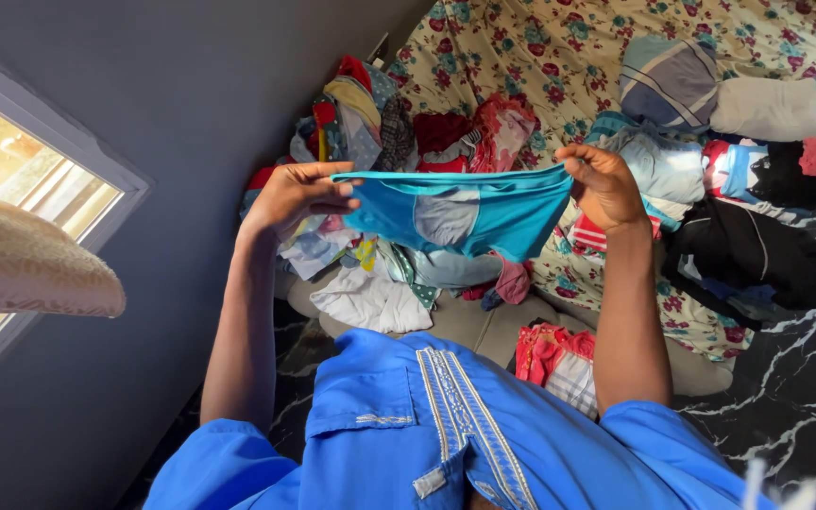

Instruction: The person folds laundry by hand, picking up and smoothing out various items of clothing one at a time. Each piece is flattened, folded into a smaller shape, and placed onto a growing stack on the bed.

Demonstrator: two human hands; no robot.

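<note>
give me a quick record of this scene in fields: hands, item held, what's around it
left hand: left hand pinches one end of the garment
right hand: right hand pinches the other end
item held: turquoise blue garment with a grey patch, stretched flat between both hands
below it: loose clothes pile on a floral bedsheet
folded stack: folded clothes near the right hand
floor: dark marbled floor
wearer: blue shirt with embroidered placket
side: window in a grey wall
</note>
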